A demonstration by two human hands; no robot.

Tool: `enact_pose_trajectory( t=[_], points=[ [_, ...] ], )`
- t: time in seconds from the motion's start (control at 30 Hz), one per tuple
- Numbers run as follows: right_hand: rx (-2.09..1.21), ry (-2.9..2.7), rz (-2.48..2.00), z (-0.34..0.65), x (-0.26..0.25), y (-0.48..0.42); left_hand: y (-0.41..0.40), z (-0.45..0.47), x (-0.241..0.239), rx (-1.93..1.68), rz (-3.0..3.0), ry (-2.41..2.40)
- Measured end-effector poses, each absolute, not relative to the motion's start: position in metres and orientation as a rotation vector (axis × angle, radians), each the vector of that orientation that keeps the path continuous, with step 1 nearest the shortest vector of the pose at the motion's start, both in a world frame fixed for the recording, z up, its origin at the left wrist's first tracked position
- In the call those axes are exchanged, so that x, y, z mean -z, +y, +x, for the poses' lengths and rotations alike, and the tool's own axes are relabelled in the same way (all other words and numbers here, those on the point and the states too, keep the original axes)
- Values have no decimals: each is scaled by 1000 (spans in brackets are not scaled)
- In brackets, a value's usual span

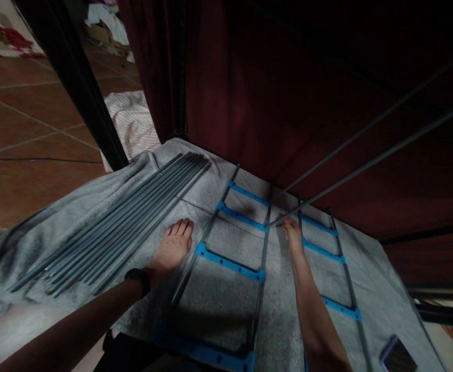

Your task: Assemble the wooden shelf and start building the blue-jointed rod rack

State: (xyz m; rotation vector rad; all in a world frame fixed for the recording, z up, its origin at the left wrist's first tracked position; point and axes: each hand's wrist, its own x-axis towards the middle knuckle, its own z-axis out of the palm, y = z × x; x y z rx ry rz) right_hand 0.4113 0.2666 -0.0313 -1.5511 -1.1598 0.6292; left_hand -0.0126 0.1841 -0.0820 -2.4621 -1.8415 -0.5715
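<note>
My left hand (175, 242), with a dark band on its wrist, rests open and flat on the grey blanket (226, 289). It lies between a row of grey rods (133, 222) and a ladder-like frame of grey rods with blue plastic crosspieces (230, 262). My right hand (293, 232) is low over the blanket between this frame and a second blue-and-grey frame (340, 307). Its fingers are bent together close to the lower end of a long rod (365, 164); whatever they hold is hidden. Another long rod (365, 126) slants up alongside it from the first frame's right side.
A dark red curtain (249, 103) hangs behind the blanket. A phone (399, 355) lies at the lower right. On the left, a black post (79, 82) rises beside the tiled floor (25, 119), and a striped cloth (131, 121) sits behind it.
</note>
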Motion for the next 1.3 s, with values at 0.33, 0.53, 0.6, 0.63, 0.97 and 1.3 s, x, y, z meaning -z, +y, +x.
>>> enact_pose_trajectory(
  t=[0.33, 0.53, 0.6, 0.63, 0.97, 1.3],
  points=[
    [-484, -1160, -1820, 355, 109, 22, 183, -11, 76, 539, -2491, -1862],
    [-304, -1262, -1802, 323, 105, 15, 183, -12, 80, 594, -2444, -1821],
    [-272, -1251, -1800, 318, 106, 18, 184, -14, 83, 641, -2429, -1813],
    [-264, -1246, -1800, 317, 106, 19, 185, -15, 84, 665, -2429, -1804],
    [-209, -1301, -1806, 309, 106, 14, 193, -23, 80, 858, -2527, -1792],
    [-176, -1326, -1818, 307, 112, 14, 150, 5, 68, 1513, -2467, -2435]
  ],
)
